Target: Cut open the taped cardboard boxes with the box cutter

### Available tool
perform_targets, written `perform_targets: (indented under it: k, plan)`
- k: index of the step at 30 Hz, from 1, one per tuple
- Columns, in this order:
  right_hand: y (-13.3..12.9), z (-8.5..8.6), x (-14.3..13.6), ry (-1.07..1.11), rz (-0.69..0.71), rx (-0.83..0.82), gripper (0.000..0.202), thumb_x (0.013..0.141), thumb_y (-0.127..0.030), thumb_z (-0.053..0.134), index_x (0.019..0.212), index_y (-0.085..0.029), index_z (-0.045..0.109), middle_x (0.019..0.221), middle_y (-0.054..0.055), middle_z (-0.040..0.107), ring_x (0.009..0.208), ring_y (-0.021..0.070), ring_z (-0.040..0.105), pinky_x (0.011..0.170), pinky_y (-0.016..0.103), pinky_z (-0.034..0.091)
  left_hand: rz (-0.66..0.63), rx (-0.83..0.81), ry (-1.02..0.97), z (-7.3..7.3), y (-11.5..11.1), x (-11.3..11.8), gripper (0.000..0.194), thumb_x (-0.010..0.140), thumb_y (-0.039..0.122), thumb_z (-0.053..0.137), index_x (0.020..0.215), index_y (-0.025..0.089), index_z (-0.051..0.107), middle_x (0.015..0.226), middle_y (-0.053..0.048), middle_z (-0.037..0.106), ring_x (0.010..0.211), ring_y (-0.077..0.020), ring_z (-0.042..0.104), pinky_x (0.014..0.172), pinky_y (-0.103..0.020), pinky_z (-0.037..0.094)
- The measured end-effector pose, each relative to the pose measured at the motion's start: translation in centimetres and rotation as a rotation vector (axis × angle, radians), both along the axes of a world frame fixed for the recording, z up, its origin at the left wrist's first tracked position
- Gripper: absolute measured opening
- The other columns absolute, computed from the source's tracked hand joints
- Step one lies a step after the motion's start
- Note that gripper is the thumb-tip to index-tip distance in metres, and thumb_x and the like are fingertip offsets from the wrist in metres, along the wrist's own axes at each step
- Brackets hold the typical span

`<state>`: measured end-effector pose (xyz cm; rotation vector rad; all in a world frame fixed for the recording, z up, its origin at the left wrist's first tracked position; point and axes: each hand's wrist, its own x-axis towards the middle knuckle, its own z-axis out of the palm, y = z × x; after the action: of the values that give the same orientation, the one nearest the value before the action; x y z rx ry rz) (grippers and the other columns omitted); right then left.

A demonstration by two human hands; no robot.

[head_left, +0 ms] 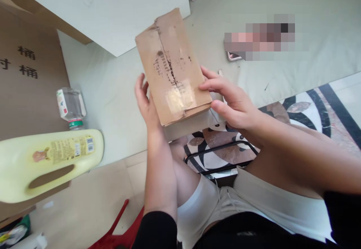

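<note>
Now we grasp the cardboard box [175, 67] between us, near the table [118, 91] edge, left hand [147, 108] along its left side, right hand [235, 104] with fingers at its near right corner, its long axis running away and leftward.

This looks like a home; there are pale shorts [194, 211] with a string, comfy ones for sitting around in; there is a pale table [113, 91], and what looks like a red chair [128, 234]; the patterned floor [300, 108] has big curly shapes; a yellow jug [22, 159] and a clear bottle [73, 104] look like house things.
</note>
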<state>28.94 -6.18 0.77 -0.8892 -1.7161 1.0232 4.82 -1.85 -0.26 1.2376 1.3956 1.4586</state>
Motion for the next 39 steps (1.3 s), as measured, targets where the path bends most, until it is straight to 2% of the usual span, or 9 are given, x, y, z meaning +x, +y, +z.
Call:
perform_targets:
  k: [2,6,10,14,18,24,28,35,39]
  plan:
    - [0.0,-0.2,-0.2,-0.001,0.037,-0.016,0.044,0.1,-0.054,0.047,0.136,-0.032,0.054,0.165,0.003,0.034,0.156,0.0264,0.029,0.124,0.051,0.035,0.013,0.201,-0.013,0.3,0.1,0.2,0.053,0.091,0.063,0.048,0.134,0.032,0.051,0.162,0.001,0.033,0.153,-0.0213,0.033,0.127,-0.041,0.033]
    - [-0.1,-0.4,-0.2,-0.006,0.078,-0.018,0.045,0.101,-0.053,0.044,0.14,-0.034,0.051,0.167,0.001,0.029,0.158,0.0259,0.024,0.123,0.051,0.036,-0.192,0.425,0.057,-0.2,-0.1,0.8,0.042,0.094,0.056,0.048,0.122,0.03,0.066,0.154,0.001,0.043,0.154,-0.024,0.031,0.129,-0.043,0.027]
    - [0.2,0.3,0.2,-0.089,-0.08,-0.02,0.045,0.1,-0.046,0.04,0.139,-0.028,0.051,0.152,0.007,0.051,0.139,0.0253,0.052,0.11,0.046,0.049,-0.219,0.43,-0.079,-1.0,-0.1,1.5,0.041,0.093,0.055,0.047,0.123,0.031,0.063,0.139,-0.003,0.054,0.144,-0.0276,0.044,0.124,-0.052,0.033]
    - [1.2,1.5,1.3,-0.603,-0.418,-0.253,0.036,0.091,-0.036,0.049,0.121,-0.021,0.062,0.094,0.009,0.073,0.086,0.0254,0.067,0.08,0.042,0.053,-0.201,0.399,-0.056,-1.2,0.3,1.4,0.043,0.09,0.061,0.05,0.12,0.033,0.063,0.134,-0.003,0.055,0.141,-0.0291,0.047,0.122,-0.053,0.036]
    - [1.8,1.3,2.2,-1.042,-0.35,-0.395,0.048,0.089,-0.042,0.052,0.133,-0.022,0.058,0.082,0.008,0.072,0.075,0.0291,0.063,0.065,0.038,0.044,-0.155,0.323,0.0,-0.6,0.1,1.6,0.051,0.083,0.071,0.049,0.116,0.033,0.057,0.133,-0.002,0.056,0.141,-0.0289,0.047,0.121,-0.05,0.04]
    - [1.6,0.4,1.5,-1.099,-0.232,-0.26,0.056,0.086,-0.036,0.055,0.14,-0.023,0.056,0.08,0.006,0.074,0.065,0.0242,0.058,0.057,0.031,0.032,-0.117,0.284,-0.06,1.0,-1.1,3.1,0.034,0.093,0.047,0.043,0.116,0.027,0.056,0.134,-0.004,0.055,0.143,-0.0232,0.045,0.124,-0.043,0.036]
    - [1.4,0.9,1.2,-0.818,-0.239,-0.285,0.057,0.08,-0.026,0.055,0.138,-0.023,0.056,0.07,0.0,0.067,0.06,0.0195,0.055,0.058,0.03,0.034,-0.128,0.31,-0.082,0.9,-1.0,3.0,0.032,0.092,0.045,0.046,0.115,0.029,0.06,0.132,-0.003,0.057,0.141,-0.0234,0.047,0.124,-0.044,0.036]
    - [1.9,1.8,1.6,0.355,-0.283,-0.376,0.037,0.074,-0.031,0.05,0.11,-0.025,0.058,0.062,-0.005,0.053,0.055,0.0139,0.054,0.054,0.03,0.043,-0.118,0.274,-0.02,1.1,-1.4,3.4,0.036,0.092,0.05,0.048,0.118,0.027,0.056,0.139,-0.004,0.053,0.142,-0.0237,0.046,0.122,-0.044,0.038]
    - [1.4,3.8,1.5,0.567,-0.354,-0.31,0.028,0.073,-0.036,0.068,0.096,-0.027,0.055,0.056,-0.009,0.048,0.045,0.0116,0.05,0.043,0.027,0.037,-0.072,0.234,0.083,1.2,-1.9,4.0,0.048,0.092,0.062,0.044,0.121,0.026,0.051,0.146,-0.006,0.048,0.144,-0.0247,0.044,0.123,-0.043,0.038]
